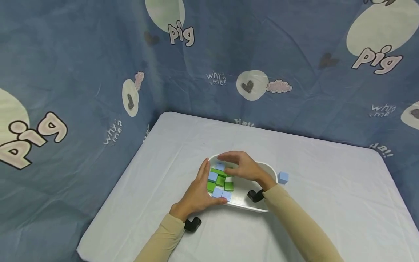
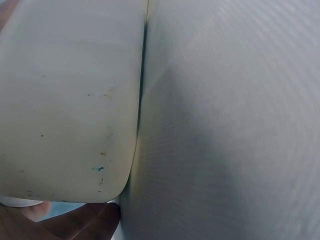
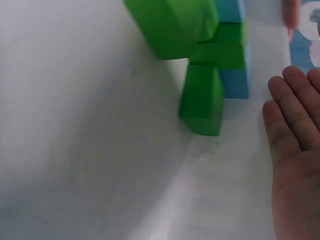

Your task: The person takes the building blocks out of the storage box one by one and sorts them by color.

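A white tray (image 1: 240, 206) holds several green blocks (image 1: 220, 181) and light blue blocks (image 1: 212, 177) at its left end. My left hand (image 1: 198, 193) grips that end, thumb over the near rim, fingers along the end wall; the left wrist view shows the tray's outer wall (image 2: 70, 115) with fingertips (image 2: 102, 220) at its corner. Over the far rim my right hand (image 1: 247, 167) stretches its fingers leftward, its thumb close to a green block. In the right wrist view, its straight fingers (image 3: 295, 107) lie beside the green blocks (image 3: 202, 97).
One loose light blue block (image 1: 283, 177) sits on the white table (image 1: 327, 203), just outside the tray's right end. A blue printed cloth (image 1: 196, 94) hangs behind and to the left. Black wrist devices (image 1: 193, 224) are worn on both wrists.
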Demonstrator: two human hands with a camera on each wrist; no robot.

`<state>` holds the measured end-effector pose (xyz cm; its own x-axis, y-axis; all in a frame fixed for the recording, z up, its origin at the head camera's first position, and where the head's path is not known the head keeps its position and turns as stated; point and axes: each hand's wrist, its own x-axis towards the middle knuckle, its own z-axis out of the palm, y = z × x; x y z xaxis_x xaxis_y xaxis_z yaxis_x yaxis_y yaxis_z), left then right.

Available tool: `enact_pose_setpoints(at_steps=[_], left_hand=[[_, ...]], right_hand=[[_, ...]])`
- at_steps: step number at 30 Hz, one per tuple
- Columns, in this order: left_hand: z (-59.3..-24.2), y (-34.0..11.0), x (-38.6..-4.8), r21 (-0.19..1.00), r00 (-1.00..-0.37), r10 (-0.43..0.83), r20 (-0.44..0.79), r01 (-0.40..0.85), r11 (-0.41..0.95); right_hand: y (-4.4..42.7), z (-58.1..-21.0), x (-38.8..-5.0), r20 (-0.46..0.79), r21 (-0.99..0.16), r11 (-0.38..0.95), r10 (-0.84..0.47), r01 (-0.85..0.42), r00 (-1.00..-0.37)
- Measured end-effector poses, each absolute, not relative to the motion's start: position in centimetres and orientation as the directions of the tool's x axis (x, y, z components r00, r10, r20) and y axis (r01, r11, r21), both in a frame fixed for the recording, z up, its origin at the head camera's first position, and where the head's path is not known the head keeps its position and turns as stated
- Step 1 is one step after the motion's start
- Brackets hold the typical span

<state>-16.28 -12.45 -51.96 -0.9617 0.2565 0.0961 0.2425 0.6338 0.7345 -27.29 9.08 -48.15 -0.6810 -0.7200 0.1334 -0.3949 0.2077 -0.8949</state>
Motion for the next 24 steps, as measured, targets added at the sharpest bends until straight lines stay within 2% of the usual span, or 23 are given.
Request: enact_pose_setpoints(at_steps=[6, 14, 24], left_hand=[[-52.0, -12.4, -16.3, 0.732, -0.961, 0.259, 0.101, 0.248, 0.634], [-52.0, -12.4, -16.3, 0.733, -0.958, 0.265, 0.107, 0.256, 0.63], [-52.0, -12.4, -16.3, 0.729, -0.962, 0.252, 0.107, 0.249, 0.638]], right_hand=[[8.6, -48.8, -27.4, 0.116, -0.884, 0.216, -0.759, -0.415, -0.641], [8.4, -49.3, -27.6, 0.086, -0.858, 0.271, -0.763, -0.437, -0.641], [8.4, -49.6, -27.1, 0.108, -0.73, 0.354, -0.785, -0.584, -0.61]])
